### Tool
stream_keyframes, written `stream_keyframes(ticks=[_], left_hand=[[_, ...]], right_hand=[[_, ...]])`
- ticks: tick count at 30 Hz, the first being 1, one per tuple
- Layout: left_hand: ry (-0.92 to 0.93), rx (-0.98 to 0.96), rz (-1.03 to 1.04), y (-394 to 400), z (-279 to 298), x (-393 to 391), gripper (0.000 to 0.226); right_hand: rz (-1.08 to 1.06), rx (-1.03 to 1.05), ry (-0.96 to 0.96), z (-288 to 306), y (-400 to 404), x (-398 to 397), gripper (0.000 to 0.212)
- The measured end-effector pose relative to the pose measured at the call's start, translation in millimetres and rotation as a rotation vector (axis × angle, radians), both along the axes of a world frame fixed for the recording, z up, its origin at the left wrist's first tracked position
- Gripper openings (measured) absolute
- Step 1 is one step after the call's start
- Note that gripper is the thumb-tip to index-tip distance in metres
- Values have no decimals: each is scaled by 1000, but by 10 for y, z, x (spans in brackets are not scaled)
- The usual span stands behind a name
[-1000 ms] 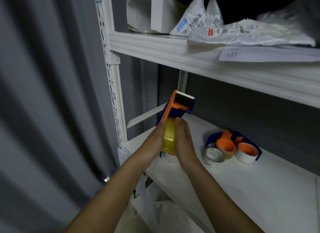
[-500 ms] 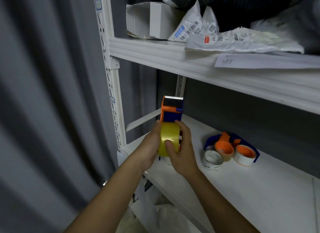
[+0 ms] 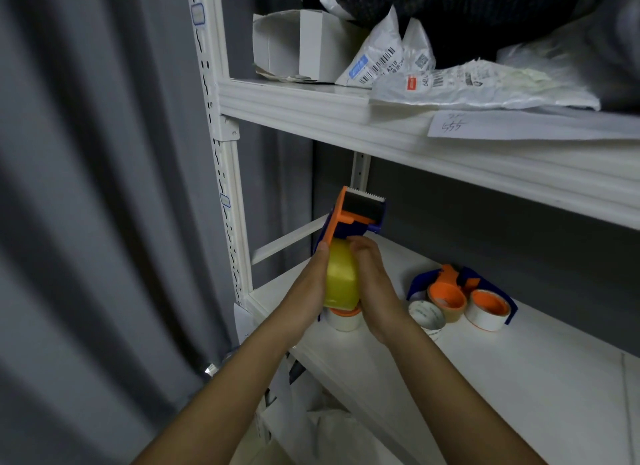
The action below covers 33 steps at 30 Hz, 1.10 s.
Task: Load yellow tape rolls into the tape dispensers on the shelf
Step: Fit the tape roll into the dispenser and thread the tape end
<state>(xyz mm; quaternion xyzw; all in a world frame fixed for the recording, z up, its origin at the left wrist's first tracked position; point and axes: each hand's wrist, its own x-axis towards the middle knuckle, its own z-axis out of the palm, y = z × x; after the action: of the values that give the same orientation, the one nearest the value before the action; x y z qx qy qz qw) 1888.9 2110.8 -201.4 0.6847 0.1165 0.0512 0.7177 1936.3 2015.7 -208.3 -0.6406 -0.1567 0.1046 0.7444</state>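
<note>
Since half a second back, dispenser point(image 3: 353, 217) tilted right, toothed blade now angled; right thumb off roll face. Left hand point(image 3: 310, 288) and right hand point(image 3: 375, 284) clasp yellow tape roll point(image 3: 341, 284) from both sides, above the shelf point(image 3: 485, 378) front edge. Roll glossy, translucent yellow, seated in orange-blue dispenser. Farther right, two more dispensers point(image 3: 464, 296) on shelf.
</note>
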Motion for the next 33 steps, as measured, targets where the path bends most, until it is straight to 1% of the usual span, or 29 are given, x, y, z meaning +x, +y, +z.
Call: stream_keyframes(ticks=[2, 4, 5, 7, 9, 10, 11, 12, 14, 15, 16, 17, 19, 20, 21, 22, 24, 26, 27, 29, 31, 32, 33], left_hand=[[4, -31, -7, 4, -20, 24, 44], [-1, -56, 0, 20, -10, 8, 42], [-4, -46, -3, 35, 12, -2, 41], [-13, -82, -7, 81, 38, 4, 45], [8, -197, 2, 118, 81, 5, 46], [4, -248, 5, 140, 95, -3, 43], [-5, -285, -3, 158, 93, -6, 39], [-17, -292, -20, 169, 69, -2, 38], [-42, -206, -41, 173, -18, 4, 39], [-60, -158, -38, 167, -54, 0, 38], [-71, -132, -29, 162, -83, -8, 36], [-64, -133, -28, 163, -108, -8, 34], [-39, -112, -50, 188, -115, -3, 39], [-32, -98, -71, 212, -111, -5, 45], [-22, -93, -96, 232, -105, -3, 50], [-19, -89, -113, 248, -89, -6, 54], [-21, -137, -112, 285, -53, -9, 52], [2, -255, -85, 334, -41, 0, 41], [23, -305, -93, 360, -39, 4, 39], [52, -357, -119, 399, -32, -2, 40], [57, -363, -127, 409, -33, 2, 41], [48, -345, -119, 399, -28, 5, 41], [34, -322, -108, 384, -26, 12, 41]], right_hand=[[33, -33, -73, -3, -43, 9, 21], [92, -53, -158, 16, -81, -23, 27], [137, -52, -201, 14, -101, -47, 34], [224, -90, -293, -18, -136, -107, 58], [271, -176, -353, -30, -154, -161, 83], [276, -204, -358, -29, -153, -172, 89], [280, -194, -346, -30, -154, -175, 90], [288, -150, -302, -29, -158, -162, 85], [277, -69, -47, 41, -145, -126, 65], [270, -83, 74, 87, -132, -108, 57], [271, -128, 130, 109, -123, -86, 57], [266, -167, 136, 110, -110, -70, 58], [202, -190, 56, 70, -72, -62, 41], [172, -173, 12, 42, -53, -73, 32], [151, -143, -27, 14, -35, -89, 26], [137, -112, -81, -35, -24, -89, 28], [117, -112, -244, -139, -18, -76, 44], [100, -226, -442, -215, -31, -69, 66], [93, -287, -526, -238, -43, -66, 73], [81, -373, -668, -256, -75, -61, 79], [73, -410, -744, -256, -92, -53, 81], [74, -392, -738, -264, -96, -38, 81], [95, -347, -682, -260, -100, -31, 80]])
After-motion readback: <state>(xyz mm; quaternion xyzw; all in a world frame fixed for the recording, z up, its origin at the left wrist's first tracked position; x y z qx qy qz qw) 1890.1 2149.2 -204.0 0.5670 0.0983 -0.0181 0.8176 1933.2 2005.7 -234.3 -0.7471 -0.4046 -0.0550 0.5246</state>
